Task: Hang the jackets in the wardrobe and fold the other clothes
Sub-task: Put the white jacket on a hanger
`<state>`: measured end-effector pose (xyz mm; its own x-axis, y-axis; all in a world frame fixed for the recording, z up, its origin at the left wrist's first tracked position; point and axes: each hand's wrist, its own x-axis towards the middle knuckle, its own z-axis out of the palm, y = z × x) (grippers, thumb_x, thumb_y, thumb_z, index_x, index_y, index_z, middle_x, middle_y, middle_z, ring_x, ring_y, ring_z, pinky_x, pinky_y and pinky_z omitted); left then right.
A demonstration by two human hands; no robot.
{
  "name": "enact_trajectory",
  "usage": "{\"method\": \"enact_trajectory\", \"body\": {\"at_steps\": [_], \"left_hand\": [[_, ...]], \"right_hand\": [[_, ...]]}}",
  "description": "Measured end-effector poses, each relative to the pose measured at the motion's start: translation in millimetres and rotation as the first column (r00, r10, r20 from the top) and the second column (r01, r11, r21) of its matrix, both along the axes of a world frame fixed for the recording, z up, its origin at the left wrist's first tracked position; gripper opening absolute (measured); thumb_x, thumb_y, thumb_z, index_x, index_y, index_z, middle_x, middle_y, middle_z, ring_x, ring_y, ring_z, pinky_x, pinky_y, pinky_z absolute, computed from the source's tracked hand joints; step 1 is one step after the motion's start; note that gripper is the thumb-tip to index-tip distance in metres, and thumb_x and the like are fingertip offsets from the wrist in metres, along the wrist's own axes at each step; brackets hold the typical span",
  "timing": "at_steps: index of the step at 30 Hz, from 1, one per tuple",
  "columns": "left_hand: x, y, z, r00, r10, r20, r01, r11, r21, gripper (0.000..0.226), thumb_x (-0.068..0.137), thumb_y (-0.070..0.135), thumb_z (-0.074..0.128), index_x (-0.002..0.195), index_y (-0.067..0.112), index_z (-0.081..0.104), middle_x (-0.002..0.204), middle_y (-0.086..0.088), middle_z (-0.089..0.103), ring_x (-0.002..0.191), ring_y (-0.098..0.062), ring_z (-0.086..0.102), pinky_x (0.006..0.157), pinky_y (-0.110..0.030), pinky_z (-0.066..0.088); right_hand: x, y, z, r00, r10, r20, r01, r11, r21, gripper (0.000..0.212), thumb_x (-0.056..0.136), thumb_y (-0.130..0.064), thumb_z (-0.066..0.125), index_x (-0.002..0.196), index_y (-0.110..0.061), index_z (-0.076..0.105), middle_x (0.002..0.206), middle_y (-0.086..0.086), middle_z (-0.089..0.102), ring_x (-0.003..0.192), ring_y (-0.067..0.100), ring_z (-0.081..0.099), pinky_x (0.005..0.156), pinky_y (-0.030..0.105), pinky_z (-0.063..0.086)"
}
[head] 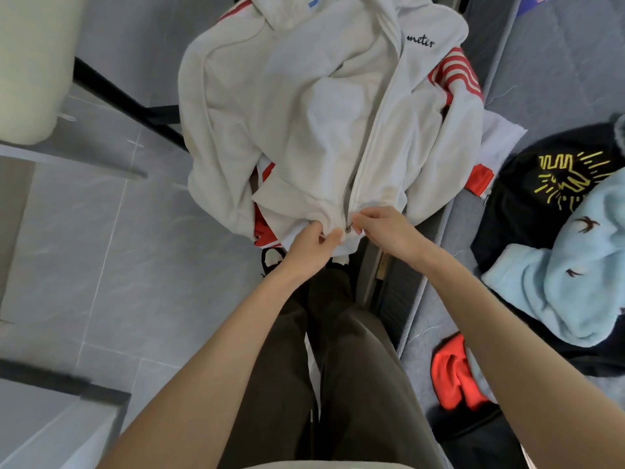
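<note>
1. White jacket [321, 130] lies front-up, straight ahead of the person, w/ black "meter" lettering on the chest. Its zip [368, 147] runs from the collar down to the hem, and a narrow gap shows just above the hem.
2. The jacket sits on top of a red-and-white striped garment [455, 71], which pokes out at both sides. What's under the pile is hidden.
3. Left hand [311, 247]: thumb & fingers pinch the jacket hem just left of the zip slider [347, 227].
4. Right hand [385, 231]: fingers curled, pinching the hem just right of the slider. Both hands are near each other, one on each side of the zip's base.
5. Below the hands are dark trousers [338, 367] and part of a black-and-white shoe [270, 260].
6. Right side: bed [558, 62] w/ grey-blue cover. On it are a black garment [527, 204] w/ yellow print and a light-blue fleece [575, 265] lying partly over it. An orange-red garment [451, 370] lies near the bed edge.
7. Left side: grey tiled floor [135, 248] & a cream cushion [30, 62] at the top corner.
</note>
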<state>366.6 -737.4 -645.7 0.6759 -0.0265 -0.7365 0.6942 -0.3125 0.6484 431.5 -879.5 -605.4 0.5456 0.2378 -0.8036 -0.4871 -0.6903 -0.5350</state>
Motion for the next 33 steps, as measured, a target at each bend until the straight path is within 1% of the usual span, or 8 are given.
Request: {"method": "enact_trajectory", "body": {"at_steps": [7, 10, 13, 18, 22, 25, 29, 33], "left_hand": [[8.2, 1.1, -3.1, 0.988, -0.090, 0.129, 0.092, 0.996, -0.016, 0.039, 0.096, 0.034, 0.051, 0.103, -0.003, 0.061, 0.093, -0.022, 0.064, 0.087, -0.026, 0.063, 0.080, -0.033, 0.051], [5.1, 4.6, -5.8, 0.975, -0.122, 0.185, 0.109, 0.991, 0.078, 0.025, 0.095, 0.034, 0.053, 0.078, 0.017, 0.059, 0.067, -0.002, 0.061, 0.066, -0.002, 0.060, 0.061, -0.012, 0.046], [4.7, 6.7, -9.2, 0.969, -0.180, 0.172, 0.155, 0.977, 0.147, 0.025, 0.094, 0.036, 0.054, 0.083, 0.014, 0.059, 0.079, -0.010, 0.067, 0.068, -0.009, 0.061, 0.056, -0.007, 0.042], [-10.4, 7.3, -15.2, 0.935, -0.346, 0.083, 0.332, 0.932, 0.147, 0.032, 0.094, 0.039, 0.052, 0.090, 0.009, 0.063, 0.087, -0.008, 0.068, 0.078, -0.014, 0.063, 0.075, -0.029, 0.052], [-34.8, 16.3, -13.9, 0.953, -0.298, 0.053, 0.285, 0.942, 0.177, 0.025, 0.095, 0.040, 0.051, 0.081, 0.020, 0.061, 0.073, 0.006, 0.062, 0.070, -0.005, 0.061, 0.072, -0.027, 0.052], [-29.2, 26.8, -9.8, 0.960, -0.278, -0.037, 0.279, 0.934, 0.224, 0.036, 0.096, 0.041, 0.049, 0.088, 0.011, 0.066, 0.084, -0.004, 0.067, 0.079, -0.014, 0.063, 0.081, -0.035, 0.054], [-10.9, 35.1, 11.9, 0.894, -0.443, -0.059, 0.414, 0.771, 0.484, 0.051, 0.091, 0.055, 0.049, 0.062, 0.014, 0.059, 0.060, 0.002, 0.061, 0.056, -0.010, 0.057, 0.060, -0.026, 0.048], [13.0, 7.2, 44.3, 0.754, -0.630, 0.185, 0.263, 0.549, 0.793, 0.058, 0.090, 0.051, 0.051, 0.049, 0.019, 0.026, 0.045, 0.009, 0.019, 0.038, -0.004, 0.017, 0.043, -0.019, 0.010]], "right_hand": [[12.7, -6.0, 0.8, 0.977, 0.189, 0.098, -0.182, 0.980, -0.075, 0.035, 0.097, -0.025, 0.042, 0.064, -0.012, 0.046, 0.045, -0.011, 0.032, 0.040, 0.002, 0.033, 0.046, 0.014, 0.029], [6.7, -2.1, -2.5, 0.999, 0.039, 0.023, -0.039, 0.999, -0.005, 0.029, 0.097, -0.024, 0.042, 0.072, -0.011, 0.046, 0.043, -0.013, 0.027, 0.039, 0.005, 0.026, 0.042, 0.016, 0.022], [-1.0, 2.4, -3.6, 0.981, -0.162, -0.104, 0.168, 0.985, 0.047, 0.021, 0.096, -0.021, 0.042, 0.078, -0.012, 0.047, 0.050, -0.006, 0.025, 0.043, 0.007, 0.021, 0.039, 0.015, 0.021], [18.1, 2.6, 2.1, 0.798, -0.580, -0.164, 0.593, 0.804, 0.039, 0.033, 0.096, -0.022, 0.048, 0.064, -0.020, 0.043, 0.044, -0.011, 0.028, 0.038, 0.005, 0.022, 0.035, 0.016, 0.019], [50.9, -5.5, 9.2, 0.806, -0.586, -0.084, 0.592, 0.799, 0.108, 0.032, 0.096, -0.023, 0.049, 0.065, -0.020, 0.046, 0.048, -0.009, 0.028, 0.041, 0.006, 0.022, 0.040, 0.018, 0.021], [53.7, -3.0, 11.0, 0.884, -0.456, -0.106, 0.467, 0.874, 0.135, 0.032, 0.099, -0.027, 0.048, 0.067, -0.019, 0.049, 0.050, -0.008, 0.027, 0.043, 0.008, 0.023, 0.042, 0.018, 0.024], [54.3, -1.9, 16.8, 0.918, -0.379, -0.119, 0.393, 0.909, 0.136, 0.031, 0.098, -0.026, 0.049, 0.069, -0.018, 0.050, 0.045, -0.011, 0.029, 0.042, 0.008, 0.023, 0.043, 0.019, 0.024], [57.8, -2.4, 24.7, 0.955, -0.276, -0.107, 0.287, 0.952, 0.104, 0.029, 0.095, -0.022, 0.050, 0.067, -0.017, 0.046, 0.044, -0.010, 0.028, 0.042, 0.009, 0.022, 0.043, 0.020, 0.021]]}}
